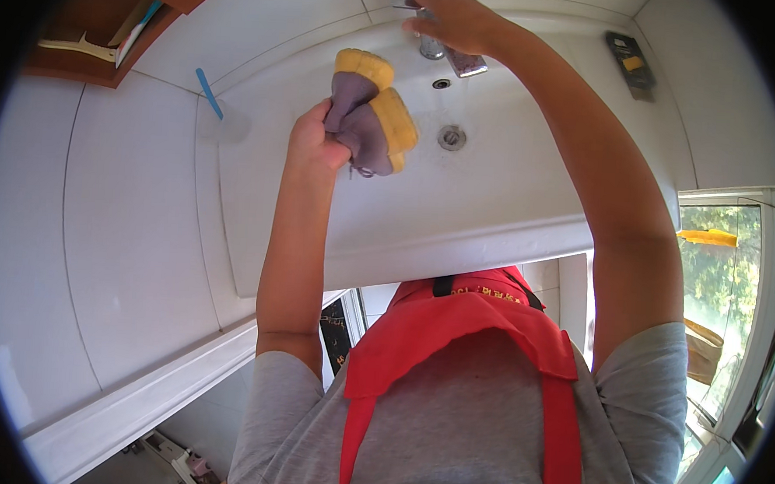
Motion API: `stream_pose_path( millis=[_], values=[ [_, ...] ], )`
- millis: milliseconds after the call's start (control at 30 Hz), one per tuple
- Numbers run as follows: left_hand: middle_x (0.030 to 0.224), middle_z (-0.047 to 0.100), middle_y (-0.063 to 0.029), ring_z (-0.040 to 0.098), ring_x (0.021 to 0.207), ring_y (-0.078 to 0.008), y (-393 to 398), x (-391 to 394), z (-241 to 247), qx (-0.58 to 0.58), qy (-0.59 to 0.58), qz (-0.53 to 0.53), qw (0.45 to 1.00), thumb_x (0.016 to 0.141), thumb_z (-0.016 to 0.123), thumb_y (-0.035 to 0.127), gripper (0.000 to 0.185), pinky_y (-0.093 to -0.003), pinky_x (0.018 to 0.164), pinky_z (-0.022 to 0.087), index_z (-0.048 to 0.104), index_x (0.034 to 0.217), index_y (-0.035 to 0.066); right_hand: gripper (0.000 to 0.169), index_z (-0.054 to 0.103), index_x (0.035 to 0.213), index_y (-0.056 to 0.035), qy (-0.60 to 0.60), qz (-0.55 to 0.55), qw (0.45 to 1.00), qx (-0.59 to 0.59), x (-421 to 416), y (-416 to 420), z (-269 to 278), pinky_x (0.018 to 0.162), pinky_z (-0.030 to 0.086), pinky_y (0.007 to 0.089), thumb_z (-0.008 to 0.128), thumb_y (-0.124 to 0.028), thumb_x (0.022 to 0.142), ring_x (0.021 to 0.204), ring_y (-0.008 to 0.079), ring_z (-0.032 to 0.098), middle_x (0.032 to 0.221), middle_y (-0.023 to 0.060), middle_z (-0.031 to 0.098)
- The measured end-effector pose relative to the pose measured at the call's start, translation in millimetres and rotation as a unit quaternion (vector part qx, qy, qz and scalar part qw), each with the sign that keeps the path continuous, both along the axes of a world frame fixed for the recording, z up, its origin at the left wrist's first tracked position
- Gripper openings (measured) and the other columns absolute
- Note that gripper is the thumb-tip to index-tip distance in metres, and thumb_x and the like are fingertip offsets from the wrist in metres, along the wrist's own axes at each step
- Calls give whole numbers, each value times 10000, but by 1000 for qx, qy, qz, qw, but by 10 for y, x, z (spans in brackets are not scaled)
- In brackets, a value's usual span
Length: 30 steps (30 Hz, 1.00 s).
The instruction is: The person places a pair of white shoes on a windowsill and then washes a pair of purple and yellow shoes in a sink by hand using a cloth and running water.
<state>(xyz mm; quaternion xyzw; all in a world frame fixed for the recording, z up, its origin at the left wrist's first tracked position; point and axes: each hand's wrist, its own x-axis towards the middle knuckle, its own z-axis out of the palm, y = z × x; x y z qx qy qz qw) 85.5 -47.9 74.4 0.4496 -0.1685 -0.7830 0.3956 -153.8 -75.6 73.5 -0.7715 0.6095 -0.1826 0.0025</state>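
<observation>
My left hand (321, 136) grips a pair of small grey shoes (367, 126) with yellow soles, held above the left part of a white washbasin (497, 156). The soles face up and to the right, and a dark lace hangs from the lower shoe. At the basin's far edge my right hand (455, 22) is at the chrome faucet (432, 46), fingers spread near its lever; whether it touches the lever is hard to tell. Below the faucet are the overflow hole and the metal drain (452, 137).
A blue stick-like item (209, 94) lies at the basin's left rim. On the right rim sits a dark box with a yellow patch (632, 65). A brown wooden cabinet (100, 72) holding a comb hangs upper left. Tiled walls flank the basin; a window (714, 285) is at right.
</observation>
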Motion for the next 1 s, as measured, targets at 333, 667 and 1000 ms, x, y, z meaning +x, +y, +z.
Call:
stream_pose_path(
  millis=[333, 667, 1000],
  values=[
    [1073, 450, -178, 456, 985, -282, 36, 438, 159, -12, 5, 34, 999, 847, 301, 116, 299, -390, 861, 385, 397, 1045, -85, 232, 487, 937, 32, -838, -278, 434, 177, -184, 676, -1132, 692, 475, 302, 424, -166, 834, 815, 204, 526, 895, 119, 538],
    [1055, 463, -169, 475, 956, -268, -43, 580, 232, -21, -10, 67, 997, 842, 314, 112, 283, -378, 824, 421, 421, 1018, -83, 258, 509, 1032, -81, -443, -60, 745, 495, 692, 790, -1064, 788, 398, 272, 455, -216, 819, 858, 156, 497, 1013, 45, 498],
    [1078, 468, -173, 483, 979, -283, -48, 658, 137, -72, -28, -4, 997, 846, 321, 185, 337, -392, 841, 415, 419, 1069, -49, 219, 474, 947, 83, -904, -127, 351, 207, 155, 710, -1018, 791, 460, 307, 397, -81, 823, 835, 243, 536, 908, 147, 525]
  ],
)
